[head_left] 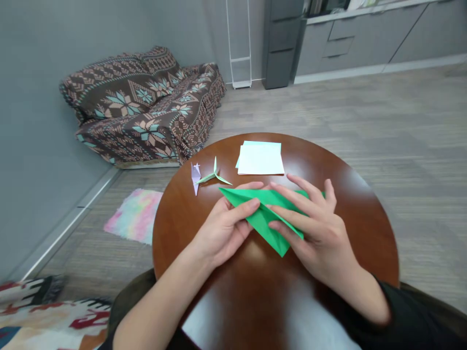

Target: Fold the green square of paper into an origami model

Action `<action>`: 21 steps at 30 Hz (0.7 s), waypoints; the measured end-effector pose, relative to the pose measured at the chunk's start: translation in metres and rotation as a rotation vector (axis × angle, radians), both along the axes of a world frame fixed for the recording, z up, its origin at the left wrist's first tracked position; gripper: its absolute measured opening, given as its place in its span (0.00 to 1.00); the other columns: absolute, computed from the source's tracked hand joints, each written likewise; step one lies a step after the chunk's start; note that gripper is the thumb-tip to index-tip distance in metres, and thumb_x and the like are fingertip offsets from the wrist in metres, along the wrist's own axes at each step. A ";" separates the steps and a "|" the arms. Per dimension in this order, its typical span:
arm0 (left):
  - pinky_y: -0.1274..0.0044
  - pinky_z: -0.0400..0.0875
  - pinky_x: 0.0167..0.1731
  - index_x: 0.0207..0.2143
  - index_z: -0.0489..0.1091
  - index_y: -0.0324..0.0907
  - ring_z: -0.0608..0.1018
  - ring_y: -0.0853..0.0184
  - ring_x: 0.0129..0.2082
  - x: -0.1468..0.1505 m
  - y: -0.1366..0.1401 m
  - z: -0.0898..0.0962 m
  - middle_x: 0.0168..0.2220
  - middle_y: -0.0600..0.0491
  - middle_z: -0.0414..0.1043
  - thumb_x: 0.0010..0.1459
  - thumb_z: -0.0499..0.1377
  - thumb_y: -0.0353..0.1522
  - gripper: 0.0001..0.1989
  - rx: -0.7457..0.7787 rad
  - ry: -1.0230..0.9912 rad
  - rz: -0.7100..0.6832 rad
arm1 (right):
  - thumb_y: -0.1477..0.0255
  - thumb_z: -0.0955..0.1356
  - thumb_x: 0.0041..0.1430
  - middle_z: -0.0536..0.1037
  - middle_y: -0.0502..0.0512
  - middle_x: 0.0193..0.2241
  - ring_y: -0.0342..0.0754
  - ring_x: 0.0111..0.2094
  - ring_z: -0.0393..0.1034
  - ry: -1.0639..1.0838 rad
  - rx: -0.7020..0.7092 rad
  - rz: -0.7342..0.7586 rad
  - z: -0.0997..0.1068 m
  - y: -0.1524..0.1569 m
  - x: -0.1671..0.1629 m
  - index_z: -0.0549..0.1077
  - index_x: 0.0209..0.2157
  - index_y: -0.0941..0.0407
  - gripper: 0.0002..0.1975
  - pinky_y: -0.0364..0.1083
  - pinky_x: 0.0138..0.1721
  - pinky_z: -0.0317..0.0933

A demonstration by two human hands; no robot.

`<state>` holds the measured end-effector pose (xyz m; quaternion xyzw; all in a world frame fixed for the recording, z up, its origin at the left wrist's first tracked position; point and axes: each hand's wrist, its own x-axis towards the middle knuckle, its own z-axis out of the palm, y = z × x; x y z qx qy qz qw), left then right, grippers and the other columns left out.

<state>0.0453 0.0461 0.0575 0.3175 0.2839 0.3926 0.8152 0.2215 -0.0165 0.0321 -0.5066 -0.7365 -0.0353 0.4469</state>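
Observation:
A bright green sheet of folded origami paper (268,228) is held above the round table, with one corner pointing down toward me. My left hand (233,218) grips its left part, thumb pressed on top and fingers beneath. Over the right part lies my right hand (314,221), its fingers spread and touching the paper; the index and middle fingers rest along a raised fold. Part of the paper's right side is hidden behind that hand. Beyond the left hand are a pale green three-pointed folded piece (215,174) and a small purple folded figure (195,179).
A stack of pale paper sheets (260,159) lies at the far side of the brown round table (175,228). Behind it stands a sofa with a patterned cover (146,107). A fluffy pastel rug (134,216) is on the floor to the left. Grey cabinets (350,41) line the back.

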 end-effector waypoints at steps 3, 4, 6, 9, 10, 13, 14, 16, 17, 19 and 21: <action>0.71 0.75 0.55 0.52 0.78 0.41 0.82 0.58 0.51 0.000 0.001 0.000 0.46 0.47 0.83 0.56 0.70 0.27 0.19 -0.005 -0.033 -0.016 | 0.69 0.68 0.69 0.71 0.61 0.66 0.72 0.71 0.53 -0.144 -0.025 -0.001 0.001 -0.001 0.002 0.78 0.54 0.49 0.14 0.85 0.63 0.28; 0.69 0.74 0.56 0.53 0.77 0.41 0.82 0.58 0.52 -0.001 0.001 0.000 0.47 0.47 0.83 0.57 0.69 0.27 0.21 -0.007 -0.042 -0.024 | 0.69 0.67 0.69 0.68 0.61 0.68 0.73 0.72 0.49 -0.181 -0.034 -0.003 0.001 -0.001 0.002 0.77 0.57 0.49 0.16 0.86 0.62 0.27; 0.67 0.73 0.58 0.55 0.75 0.41 0.81 0.57 0.54 -0.001 0.000 0.001 0.49 0.46 0.82 0.58 0.68 0.27 0.22 -0.015 -0.055 -0.039 | 0.69 0.67 0.69 0.66 0.61 0.69 0.74 0.73 0.45 -0.209 -0.039 -0.004 0.002 -0.001 0.003 0.76 0.58 0.48 0.17 0.87 0.60 0.26; 0.65 0.72 0.60 0.53 0.76 0.41 0.80 0.56 0.57 0.000 0.000 0.002 0.53 0.46 0.81 0.61 0.66 0.27 0.17 -0.025 -0.059 -0.023 | 0.70 0.67 0.69 0.68 0.60 0.68 0.73 0.73 0.46 -0.117 -0.025 0.015 0.002 -0.001 0.003 0.79 0.54 0.47 0.14 0.87 0.60 0.28; 0.64 0.71 0.61 0.52 0.76 0.41 0.79 0.55 0.58 0.000 0.000 0.002 0.54 0.46 0.80 0.62 0.66 0.27 0.16 -0.023 -0.061 -0.008 | 0.71 0.67 0.69 0.69 0.59 0.67 0.72 0.73 0.46 -0.063 -0.020 0.024 0.001 -0.001 0.003 0.80 0.51 0.47 0.12 0.87 0.60 0.30; 0.64 0.71 0.61 0.48 0.76 0.42 0.78 0.56 0.59 0.001 -0.001 0.003 0.54 0.47 0.81 0.62 0.65 0.26 0.11 0.006 -0.078 0.043 | 0.73 0.69 0.68 0.68 0.58 0.68 0.71 0.73 0.47 0.095 -0.005 0.034 -0.001 -0.001 0.003 0.81 0.41 0.49 0.08 0.86 0.62 0.34; 0.64 0.71 0.61 0.47 0.77 0.42 0.78 0.57 0.59 0.002 -0.001 0.003 0.53 0.48 0.81 0.63 0.65 0.25 0.11 0.026 -0.085 0.055 | 0.73 0.69 0.68 0.67 0.58 0.69 0.71 0.73 0.47 0.138 -0.002 0.025 -0.001 -0.001 0.003 0.81 0.38 0.51 0.07 0.85 0.63 0.36; 0.67 0.73 0.59 0.46 0.77 0.42 0.79 0.58 0.58 0.002 -0.003 0.003 0.52 0.49 0.82 0.62 0.65 0.26 0.10 0.070 -0.081 0.068 | 0.73 0.70 0.67 0.66 0.58 0.69 0.71 0.73 0.49 0.220 -0.004 0.001 0.000 -0.001 0.002 0.78 0.29 0.53 0.10 0.82 0.64 0.41; 0.68 0.74 0.58 0.46 0.77 0.42 0.80 0.58 0.58 0.003 -0.003 0.003 0.51 0.49 0.82 0.62 0.66 0.26 0.10 0.091 -0.066 0.076 | 0.73 0.70 0.67 0.67 0.58 0.68 0.71 0.72 0.52 0.256 -0.014 -0.011 0.000 0.000 0.002 0.75 0.25 0.54 0.13 0.80 0.64 0.45; 0.69 0.75 0.56 0.45 0.77 0.42 0.81 0.58 0.56 0.003 -0.005 0.003 0.50 0.49 0.83 0.61 0.67 0.27 0.10 0.128 -0.029 0.093 | 0.72 0.71 0.65 0.73 0.60 0.65 0.69 0.68 0.60 0.312 -0.047 -0.030 0.003 0.001 0.002 0.70 0.22 0.55 0.17 0.75 0.63 0.54; 0.70 0.76 0.54 0.43 0.78 0.42 0.83 0.59 0.53 0.004 -0.005 0.003 0.48 0.50 0.84 0.59 0.69 0.27 0.09 0.153 0.000 0.110 | 0.72 0.72 0.64 0.80 0.61 0.57 0.66 0.63 0.67 0.334 -0.079 -0.040 0.007 0.002 0.003 0.72 0.24 0.53 0.14 0.71 0.61 0.60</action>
